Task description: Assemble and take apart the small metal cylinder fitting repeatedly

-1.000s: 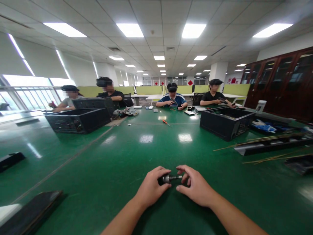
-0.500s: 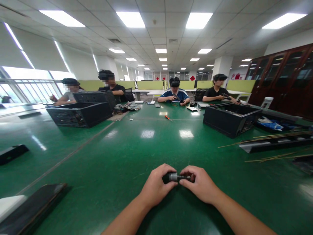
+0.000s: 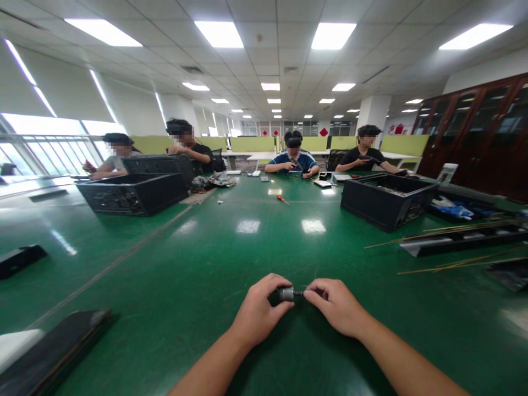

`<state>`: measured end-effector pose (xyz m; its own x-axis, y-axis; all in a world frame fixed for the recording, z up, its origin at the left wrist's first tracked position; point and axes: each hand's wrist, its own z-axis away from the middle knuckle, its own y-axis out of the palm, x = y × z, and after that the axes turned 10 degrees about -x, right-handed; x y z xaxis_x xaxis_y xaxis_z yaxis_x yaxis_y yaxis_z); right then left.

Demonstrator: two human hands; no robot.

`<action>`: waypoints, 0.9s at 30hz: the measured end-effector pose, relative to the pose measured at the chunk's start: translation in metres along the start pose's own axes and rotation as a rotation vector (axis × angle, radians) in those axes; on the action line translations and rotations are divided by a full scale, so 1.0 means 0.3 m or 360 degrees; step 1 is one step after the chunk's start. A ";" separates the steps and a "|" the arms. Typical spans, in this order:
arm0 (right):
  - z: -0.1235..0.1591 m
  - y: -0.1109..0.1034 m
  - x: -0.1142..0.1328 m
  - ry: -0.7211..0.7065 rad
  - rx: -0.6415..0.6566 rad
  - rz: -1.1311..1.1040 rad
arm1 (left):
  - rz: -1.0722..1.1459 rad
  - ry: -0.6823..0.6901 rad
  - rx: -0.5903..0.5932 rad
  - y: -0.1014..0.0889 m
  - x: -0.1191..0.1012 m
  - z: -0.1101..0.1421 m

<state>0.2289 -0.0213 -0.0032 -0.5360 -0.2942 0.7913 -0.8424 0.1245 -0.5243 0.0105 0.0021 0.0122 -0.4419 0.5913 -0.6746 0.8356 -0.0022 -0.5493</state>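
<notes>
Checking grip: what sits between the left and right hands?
Head view: a cylindrical part in the left hand, its narrow dark shaft spanning the gap to the right hand.

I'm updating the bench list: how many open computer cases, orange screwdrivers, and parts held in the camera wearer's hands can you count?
Open computer cases: 2
Orange screwdriver: 1
Held part: 1
Total: 4

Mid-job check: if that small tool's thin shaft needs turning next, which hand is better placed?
Right, probably. The right hand has its fingertips at the end of the thin shaft, while the left hand holds the thick body, so it seems better suited to steadying.
</notes>
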 end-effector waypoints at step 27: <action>-0.045 -0.043 -0.093 0.0238 -0.0207 -0.0352 | -0.0044 -0.0734 -0.0470 -0.312 0.078 0.071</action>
<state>0.2540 -0.0017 -0.0143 -0.3329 -0.1863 0.9244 -0.9345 0.1964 -0.2970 -0.0850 -0.0011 0.0374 -0.5070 0.1728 -0.8445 0.8482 0.2741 -0.4531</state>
